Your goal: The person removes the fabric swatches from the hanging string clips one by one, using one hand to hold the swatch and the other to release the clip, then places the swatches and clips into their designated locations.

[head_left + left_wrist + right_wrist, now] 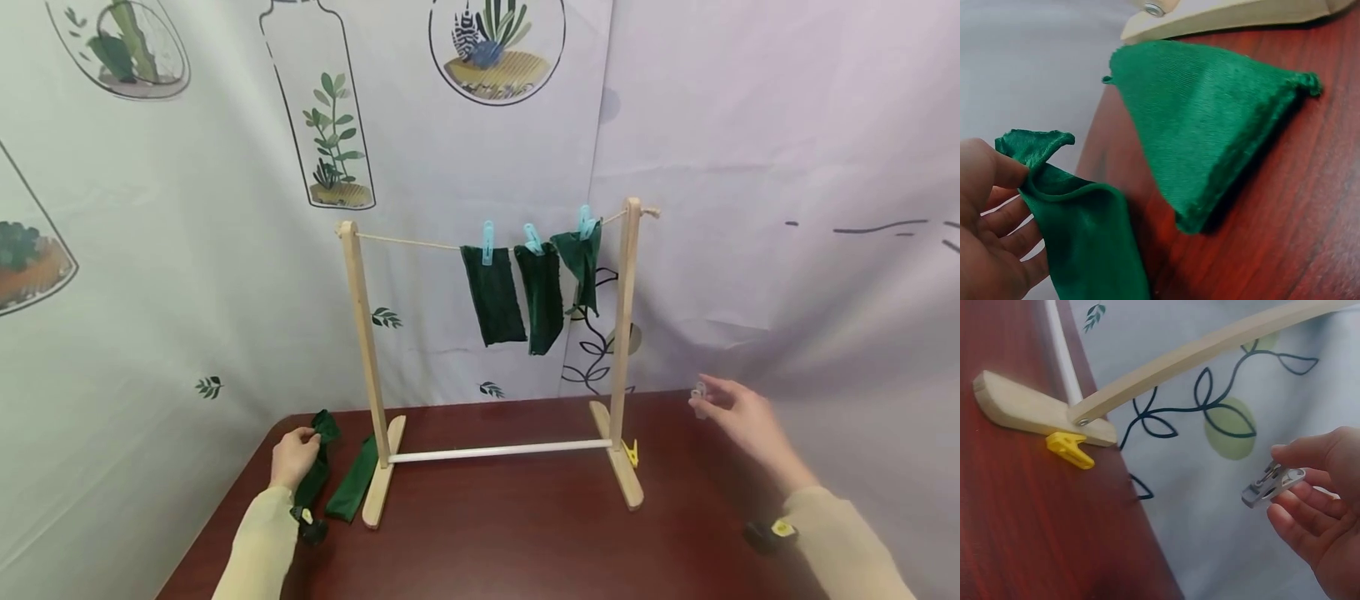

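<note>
At the table's left edge my left hand [295, 458] pinches the upper end of a green cloth [1088, 231] between thumb and fingers; the cloth's lower part hangs down beside the hand. A second green cloth [356, 482] lies on the table just right of it, near the rack's left foot. My right hand [746, 421], out past the rack's right side, pinches a grey clothespin [1272, 482] between thumb and fingers. Three dark green cloths hang from the string [408, 242], each under a light blue clothespin [488, 243], towards the right post.
The wooden rack [624, 333] stands on the dark red table [510, 517], a white bar [501, 452] joining its feet. Against its right foot lies a yellow clothespin [1069, 450]. A pale printed curtain [720, 208] hangs right behind the table.
</note>
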`<state>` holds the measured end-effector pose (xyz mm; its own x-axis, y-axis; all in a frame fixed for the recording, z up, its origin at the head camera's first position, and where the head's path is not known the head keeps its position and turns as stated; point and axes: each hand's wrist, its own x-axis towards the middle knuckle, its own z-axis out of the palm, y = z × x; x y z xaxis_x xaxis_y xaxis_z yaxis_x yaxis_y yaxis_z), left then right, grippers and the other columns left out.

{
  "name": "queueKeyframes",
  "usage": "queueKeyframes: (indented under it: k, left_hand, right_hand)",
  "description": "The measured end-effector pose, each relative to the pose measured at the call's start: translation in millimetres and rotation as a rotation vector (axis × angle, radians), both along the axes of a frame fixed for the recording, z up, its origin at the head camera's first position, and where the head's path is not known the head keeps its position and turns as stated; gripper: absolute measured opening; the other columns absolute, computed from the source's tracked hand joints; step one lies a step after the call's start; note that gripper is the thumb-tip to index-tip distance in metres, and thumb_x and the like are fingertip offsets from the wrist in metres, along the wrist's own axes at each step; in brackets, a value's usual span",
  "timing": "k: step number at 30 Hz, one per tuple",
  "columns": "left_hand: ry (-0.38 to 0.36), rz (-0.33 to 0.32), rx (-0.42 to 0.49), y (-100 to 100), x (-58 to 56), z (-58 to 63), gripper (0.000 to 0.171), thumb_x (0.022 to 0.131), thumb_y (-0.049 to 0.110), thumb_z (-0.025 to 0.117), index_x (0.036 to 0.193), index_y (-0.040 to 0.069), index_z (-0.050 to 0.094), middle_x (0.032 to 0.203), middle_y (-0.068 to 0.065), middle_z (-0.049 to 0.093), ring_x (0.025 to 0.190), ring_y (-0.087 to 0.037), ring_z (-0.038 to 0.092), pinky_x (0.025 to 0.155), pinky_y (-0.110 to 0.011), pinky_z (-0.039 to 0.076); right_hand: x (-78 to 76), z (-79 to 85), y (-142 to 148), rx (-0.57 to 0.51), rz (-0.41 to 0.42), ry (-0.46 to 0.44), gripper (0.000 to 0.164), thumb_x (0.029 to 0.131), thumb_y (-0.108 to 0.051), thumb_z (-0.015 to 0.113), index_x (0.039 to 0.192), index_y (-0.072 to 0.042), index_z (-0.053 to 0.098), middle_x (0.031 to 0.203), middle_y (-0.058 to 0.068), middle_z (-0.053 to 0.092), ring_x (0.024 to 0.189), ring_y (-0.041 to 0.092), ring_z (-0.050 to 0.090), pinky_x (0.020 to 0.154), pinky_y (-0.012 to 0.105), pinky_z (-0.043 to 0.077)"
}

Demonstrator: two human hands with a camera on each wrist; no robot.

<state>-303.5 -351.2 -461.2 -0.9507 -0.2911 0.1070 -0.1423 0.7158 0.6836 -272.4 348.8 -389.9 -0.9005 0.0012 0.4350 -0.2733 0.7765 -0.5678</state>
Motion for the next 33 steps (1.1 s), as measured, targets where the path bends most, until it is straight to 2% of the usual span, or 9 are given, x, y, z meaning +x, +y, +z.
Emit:
queueKeyframes:
  k: [2,4,5,7,9,11,17,25,33]
  left_hand:
    - [0.000,0.002,-0.008,1.0,-1.3,-1.3,0.042,0.103,0.014,0.046,0.132,-0.016,0.052,0.129,-0.041,0.052,0.115,-0.057,0.052,0.090,-0.063,0.047]
    - [0.008,0.006,-0.012,1.3,-2.4,-2.6,0.041,0.102,0.014,0.047,0.130,-0.016,0.054,0.127,-0.040,0.054,0.112,-0.056,0.054,0.088,-0.062,0.047]
    - [0.015,0.009,-0.014,1.2,-2.7,-3.3,0.040,0.102,0.013,0.048,0.128,-0.015,0.055,0.125,-0.040,0.056,0.110,-0.055,0.055,0.087,-0.061,0.047]
    - [0.028,0.010,-0.019,0.7,-2.5,-5.1,0.037,0.101,0.013,0.050,0.124,-0.015,0.057,0.119,-0.038,0.059,0.105,-0.054,0.057,0.085,-0.060,0.048]
    - [0.038,0.012,-0.023,0.3,-1.4,-7.7,0.034,0.100,0.011,0.051,0.120,-0.015,0.059,0.114,-0.036,0.061,0.101,-0.052,0.059,0.083,-0.058,0.049]
    - [0.041,0.013,-0.030,-0.2,-0.3,-10.4,0.032,0.099,0.010,0.053,0.118,-0.015,0.060,0.111,-0.035,0.062,0.099,-0.051,0.059,0.082,-0.058,0.049]
    - [0.040,0.014,-0.035,-2.0,2.0,-16.4,0.032,0.098,0.010,0.055,0.117,-0.015,0.061,0.110,-0.035,0.063,0.099,-0.050,0.059,0.082,-0.058,0.049]
    - [0.004,-0.027,-0.055,-9.5,5.1,-22.9,0.033,0.094,0.008,0.059,0.118,-0.015,0.060,0.111,-0.034,0.062,0.099,-0.049,0.060,0.081,-0.058,0.050]
    - [-0.028,0.014,-0.076,-17.4,9.2,-25.4,0.033,0.093,0.010,0.061,0.114,-0.014,0.061,0.107,-0.034,0.063,0.096,-0.048,0.061,0.078,-0.056,0.050]
  right_hand:
    - [-1.9,-3.2,0.0,-0.006,0.003,-0.004,0.053,0.095,-0.029,0.073,0.132,0.007,0.060,0.099,0.017,0.074,0.085,0.006,0.069,0.078,0.020,0.043]
    - [-3.3,-5.8,-0.8,-0.010,0.006,-0.018,0.053,0.095,-0.029,0.073,0.132,0.007,0.060,0.099,0.016,0.074,0.084,0.003,0.068,0.080,0.021,0.043]
    - [-3.6,-7.2,-1.4,-0.006,0.005,-0.022,0.053,0.095,-0.028,0.073,0.132,0.007,0.060,0.099,0.016,0.074,0.085,0.005,0.069,0.080,0.024,0.044]
    - [-3.1,-9.8,-3.1,-0.001,0.008,-0.045,0.054,0.095,-0.029,0.072,0.132,0.008,0.060,0.100,0.018,0.074,0.089,0.021,0.072,0.082,0.032,0.047]
    - [-2.6,-12.4,-4.5,0.014,0.015,-0.062,0.054,0.096,-0.029,0.071,0.132,0.008,0.059,0.102,0.019,0.073,0.094,0.036,0.071,0.083,0.044,0.048]
    - [-1.8,-15.6,-5.8,0.030,0.019,-0.062,0.052,0.096,-0.028,0.071,0.131,0.008,0.060,0.101,0.019,0.073,0.096,0.041,0.069,0.084,0.052,0.049]
    - [-3.1,-24.7,-9.6,0.023,0.029,-0.071,0.050,0.095,-0.024,0.072,0.131,0.008,0.060,0.098,0.018,0.073,0.099,0.043,0.068,0.087,0.057,0.047]
    - [-7.1,-37.5,-12.7,0.033,0.049,-0.111,0.052,0.095,-0.027,0.072,0.131,0.009,0.060,0.106,0.023,0.071,0.102,0.045,0.066,0.088,0.060,0.048]
    - [-11.1,-53.9,-14.3,0.053,0.024,-0.207,0.056,0.095,-0.031,0.071,0.129,0.012,0.059,0.103,0.023,0.072,0.096,0.041,0.068,0.083,0.056,0.051]
